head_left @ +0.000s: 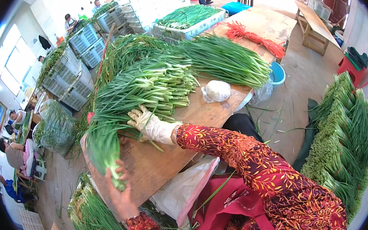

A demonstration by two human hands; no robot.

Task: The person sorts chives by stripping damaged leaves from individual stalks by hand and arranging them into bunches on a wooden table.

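Note:
At the near left corner of the wooden table, my bare left hand point(121, 190) is closed around the pale stem ends of a bunch of chives point(103, 144). The leaves of this bunch are blurred and run up against the big pile of chives point(146, 83). My right hand point(152, 124), in a pale glove, rests at the near edge of that pile with its fingers apart, touching the stalks. A few loose stalks lie under its palm. To the right of the pile sits a white wrapped bundle point(216, 91), beside a second heap of chives point(227, 61).
Red ties point(253, 36) lie on the table's point(153, 161) far part, near a full white crate point(191, 20). A blue basin point(277, 74) stands off the right edge. Bundled chives point(340, 145) line the floor at right; more chives point(98, 214) stand at lower left. Several people work at far left.

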